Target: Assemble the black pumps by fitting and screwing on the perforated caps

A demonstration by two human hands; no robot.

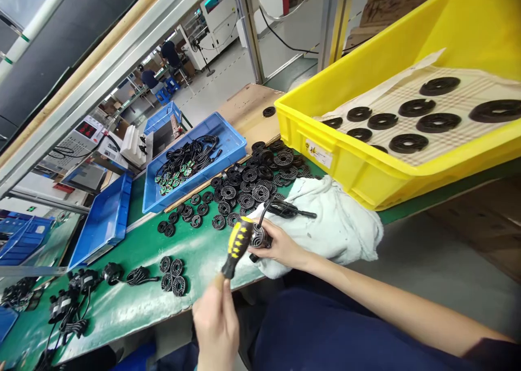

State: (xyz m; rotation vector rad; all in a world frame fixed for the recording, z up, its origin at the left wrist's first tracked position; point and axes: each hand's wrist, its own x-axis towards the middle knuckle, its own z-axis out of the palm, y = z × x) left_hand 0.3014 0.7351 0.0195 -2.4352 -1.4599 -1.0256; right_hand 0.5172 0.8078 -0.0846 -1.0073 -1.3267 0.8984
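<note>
My right hand [280,244] is closed around a round black part [259,237] with a slotted, patterned face, and a black cable rises from it. My left hand [216,319], slightly blurred, grips a screwdriver [239,239] by its shaft end. Its black and yellow handle points up, beside the held part; whether they touch I cannot tell. Behind my right hand, a coiled black cable [283,207] lies on a pale cloth [325,213]. Many loose round black slotted discs [246,200] are heaped just beyond on the green table [142,300].
A yellow bin [345,178] with black rings on patterned sheeting stands right. A blue tray [195,167] holds cables and green circuit boards. Another blue tray [101,219] stands left. Black cabled units [83,280] and several discs [173,276] lie front left. People [171,53] are far behind.
</note>
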